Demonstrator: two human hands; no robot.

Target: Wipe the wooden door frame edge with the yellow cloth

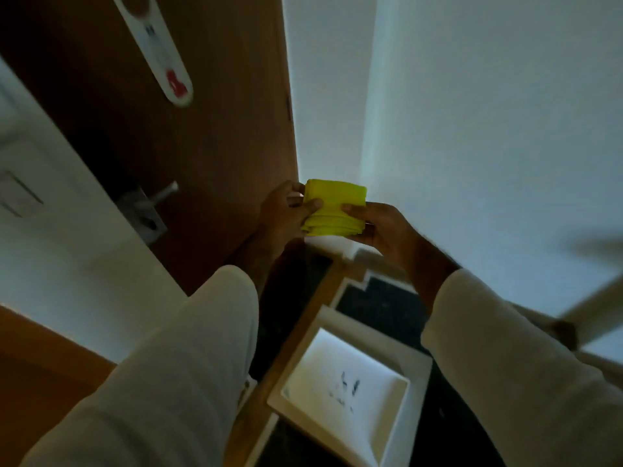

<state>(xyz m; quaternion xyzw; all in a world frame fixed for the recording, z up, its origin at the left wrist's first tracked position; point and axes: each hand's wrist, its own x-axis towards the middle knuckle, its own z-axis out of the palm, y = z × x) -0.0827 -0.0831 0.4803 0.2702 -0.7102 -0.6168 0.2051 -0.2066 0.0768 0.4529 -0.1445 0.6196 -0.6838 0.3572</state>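
A folded yellow cloth [332, 205] is held between both hands at the middle of the view. My left hand [285, 210] grips its left side, thumb on top. My right hand [381, 224] grips its right side from below. Just left of the cloth runs the wooden door frame edge [288, 106], a brown vertical strip that meets the white wall. The cloth sits close beside the lower part of that edge; I cannot tell if it touches.
The brown door [168, 136] carries a metal handle [161, 195] and a white hanging sign [161, 59]. White walls [472, 129] stand to the right. Below are a dark floor [381, 305], a wooden threshold strip and a white square bin [347, 389].
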